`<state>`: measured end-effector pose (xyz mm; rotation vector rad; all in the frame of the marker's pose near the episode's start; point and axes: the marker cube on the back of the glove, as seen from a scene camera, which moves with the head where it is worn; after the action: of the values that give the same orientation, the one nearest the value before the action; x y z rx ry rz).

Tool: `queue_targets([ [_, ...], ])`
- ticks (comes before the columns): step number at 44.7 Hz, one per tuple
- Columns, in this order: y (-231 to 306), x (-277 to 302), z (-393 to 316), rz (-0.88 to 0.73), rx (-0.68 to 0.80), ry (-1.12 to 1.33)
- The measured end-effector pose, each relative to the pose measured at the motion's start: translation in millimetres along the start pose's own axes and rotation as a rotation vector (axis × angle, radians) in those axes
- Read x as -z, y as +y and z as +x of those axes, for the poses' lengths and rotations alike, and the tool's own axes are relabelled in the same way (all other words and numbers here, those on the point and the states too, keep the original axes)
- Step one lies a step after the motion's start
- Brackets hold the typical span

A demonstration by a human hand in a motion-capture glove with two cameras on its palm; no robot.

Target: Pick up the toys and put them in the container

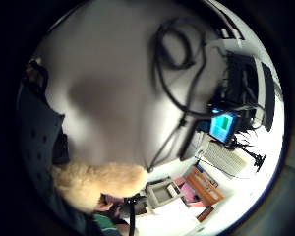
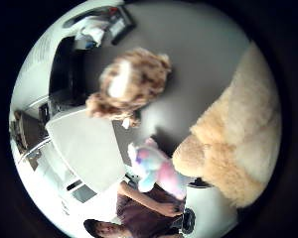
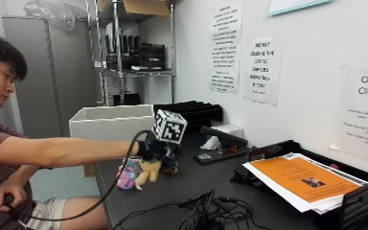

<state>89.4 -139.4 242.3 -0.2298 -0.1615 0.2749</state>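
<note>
So the gloved right hand (image 3: 151,149) is out over the dark worktop (image 3: 190,189), fingers curled round a tan plush toy (image 3: 149,171) that dangles below it. The thumb-side palm view shows that same fuzzy tan plush (image 2: 236,148) filling a big chunk of the frame, so it's right up against the palm. I'd say this is mid-carry, toy lifted and not yet in the container.

Two other toys are on the worktop: a pastel pink-and-blue plush (image 3: 128,175) just beside the hanging one, and a curly brown plush (image 2: 129,87) a bit farther in, close to the white container (image 3: 110,123).

What could go wrong, as I see it:
- The tan toy hangs low, and the pastel one sits right next to it. Swing toward the container without lifting and it'll probably drag or knock the pastel toy, maybe off the near edge of the worktop, since it's close to that edge.
- The container's wall stands taller than where the toy is hanging now, so a flat move likely bumps the rim instead of clearing it.
- Plush is floppy, so a grip on just one end could let it slip out partway.

Room-wise: the container is to the left and far side, near the worktop's left edge. To the right there's a paper tray with an orange sheet (image 3: 302,179) and a tangle of black cables (image 3: 212,213) on the near side, so stay clear of that. The open path is up and left, straight over the rim.
</note>
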Motion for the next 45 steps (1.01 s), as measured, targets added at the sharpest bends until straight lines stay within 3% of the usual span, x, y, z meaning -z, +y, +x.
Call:
queue_targets([
  [12, 49.8, 155.6, -80.3, 0.206, 0.098, 0.163],
  [21, 82.5, 226.9, -176.6, 0.316, 0.216, 0.205],
  [34, 88.9, 211.4, -358.9, 0.32, 0.462, 0.328],
  [45, 84.9, 164.2, -448.2, 0.303, 0.683, 0.289],
])
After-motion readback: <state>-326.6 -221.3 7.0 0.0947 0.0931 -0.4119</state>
